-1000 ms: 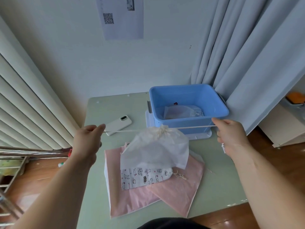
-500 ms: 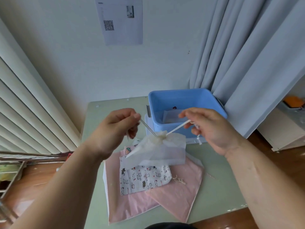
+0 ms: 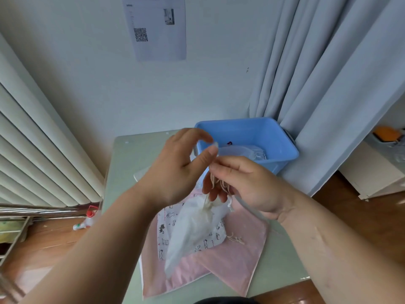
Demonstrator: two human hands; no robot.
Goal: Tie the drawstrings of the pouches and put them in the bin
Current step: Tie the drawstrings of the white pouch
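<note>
A white translucent pouch (image 3: pixel 192 229) hangs by its cream drawstrings (image 3: pixel 219 183), its neck cinched, above the table. My right hand (image 3: pixel 245 183) grips the looped drawstrings just above the pouch. My left hand (image 3: pixel 182 163) is raised close beside it, thumb and forefinger curled near a string end; whether they pinch it is unclear. Under the pouch lie a cat-print pouch (image 3: pixel 208 238) and pink pouches (image 3: pixel 241 255). The blue bin (image 3: pixel 282 143) stands behind the hands and holds a white pouch (image 3: pixel 241 151).
The pale green table (image 3: pixel 122 172) ends close to my body. Grey curtains (image 3: pixel 328 84) hang right of the bin. White blinds (image 3: pixel 32 150) and a metal rack fill the left. A small bottle (image 3: pixel 86 220) lies on the wooden floor.
My hands, spread wide pulling the strings taut a second ago, have come together above the pouch. The pouch now hangs lower and narrower, its strings gathered in my right hand.
</note>
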